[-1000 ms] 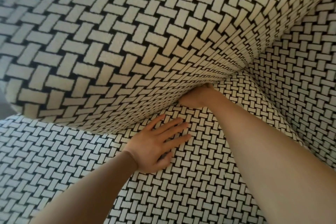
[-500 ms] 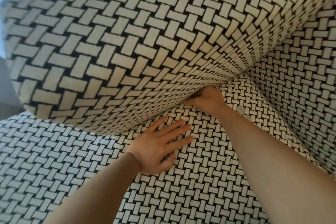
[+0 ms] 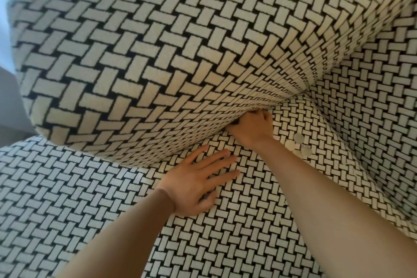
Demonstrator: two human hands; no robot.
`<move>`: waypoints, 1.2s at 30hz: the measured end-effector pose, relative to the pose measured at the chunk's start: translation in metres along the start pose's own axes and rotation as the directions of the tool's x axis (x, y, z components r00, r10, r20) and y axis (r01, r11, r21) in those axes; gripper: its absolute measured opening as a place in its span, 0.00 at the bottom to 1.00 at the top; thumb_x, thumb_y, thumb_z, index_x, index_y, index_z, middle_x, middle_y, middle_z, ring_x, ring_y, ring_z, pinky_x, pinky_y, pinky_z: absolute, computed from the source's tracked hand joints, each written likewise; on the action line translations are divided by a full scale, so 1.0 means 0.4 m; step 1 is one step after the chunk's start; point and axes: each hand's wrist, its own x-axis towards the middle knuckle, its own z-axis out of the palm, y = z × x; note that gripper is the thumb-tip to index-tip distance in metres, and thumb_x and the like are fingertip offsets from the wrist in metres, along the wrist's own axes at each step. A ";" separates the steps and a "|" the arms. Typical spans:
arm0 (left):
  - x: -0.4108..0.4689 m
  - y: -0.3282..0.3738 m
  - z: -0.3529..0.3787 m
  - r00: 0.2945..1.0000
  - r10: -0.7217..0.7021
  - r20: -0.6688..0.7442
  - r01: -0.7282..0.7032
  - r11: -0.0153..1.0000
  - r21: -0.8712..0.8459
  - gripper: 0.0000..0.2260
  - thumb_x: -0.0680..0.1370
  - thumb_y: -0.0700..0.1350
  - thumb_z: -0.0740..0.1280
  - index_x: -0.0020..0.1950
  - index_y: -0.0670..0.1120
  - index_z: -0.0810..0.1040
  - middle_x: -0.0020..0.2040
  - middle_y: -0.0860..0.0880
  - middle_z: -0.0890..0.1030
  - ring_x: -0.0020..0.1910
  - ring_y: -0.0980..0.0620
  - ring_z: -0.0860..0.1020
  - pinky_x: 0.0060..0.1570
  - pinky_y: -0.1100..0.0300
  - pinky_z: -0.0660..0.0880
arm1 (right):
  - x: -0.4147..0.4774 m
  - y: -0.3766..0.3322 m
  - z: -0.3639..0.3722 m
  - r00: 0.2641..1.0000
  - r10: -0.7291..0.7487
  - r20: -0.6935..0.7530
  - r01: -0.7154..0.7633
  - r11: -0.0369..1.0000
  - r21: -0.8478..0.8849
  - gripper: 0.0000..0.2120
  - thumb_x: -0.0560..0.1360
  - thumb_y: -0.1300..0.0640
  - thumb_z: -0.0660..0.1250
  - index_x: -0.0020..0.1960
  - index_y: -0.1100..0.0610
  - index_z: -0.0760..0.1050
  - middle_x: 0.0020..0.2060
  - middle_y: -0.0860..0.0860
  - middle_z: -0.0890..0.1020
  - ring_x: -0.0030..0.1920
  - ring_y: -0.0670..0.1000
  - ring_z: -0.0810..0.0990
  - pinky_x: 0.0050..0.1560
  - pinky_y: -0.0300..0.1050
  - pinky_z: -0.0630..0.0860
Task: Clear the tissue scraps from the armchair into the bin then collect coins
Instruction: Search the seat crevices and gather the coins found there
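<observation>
Black-and-cream weave: at centre frame the right hand (image 3: 250,130) curls its fingers round the cushion (image 3: 158,52) edge, propping it up, apparently to expose three coins (image 3: 299,138) beside its wrist. The left hand (image 3: 198,184), fingers spread, braces flat on the armchair seat (image 3: 248,232).

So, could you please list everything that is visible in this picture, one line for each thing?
armchair: one, black and cream woven pattern, seat base below, upright part on the right.
seat cushion: one, same pattern, raised above the seat base, filling the upper left.
coins: three visible, silver, close together on the seat base beside the right wrist.
wall: pale, upper left corner.
left hand: one, flat on the seat base, fingers straight.
right hand: one, fingers curled under the cushion's lower edge, holding it up.
</observation>
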 end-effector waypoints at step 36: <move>-0.002 0.001 0.004 1.000 -0.012 0.012 0.012 0.999 0.037 0.26 0.76 0.52 0.56 0.75 0.53 0.61 0.76 0.50 0.60 0.76 0.51 0.55 0.72 0.46 0.53 | -0.008 -0.007 0.047 0.963 0.011 -0.269 0.018 0.994 0.104 0.19 0.72 0.43 0.64 0.54 0.55 0.80 0.57 0.53 0.80 0.66 0.54 0.68 0.73 0.48 0.50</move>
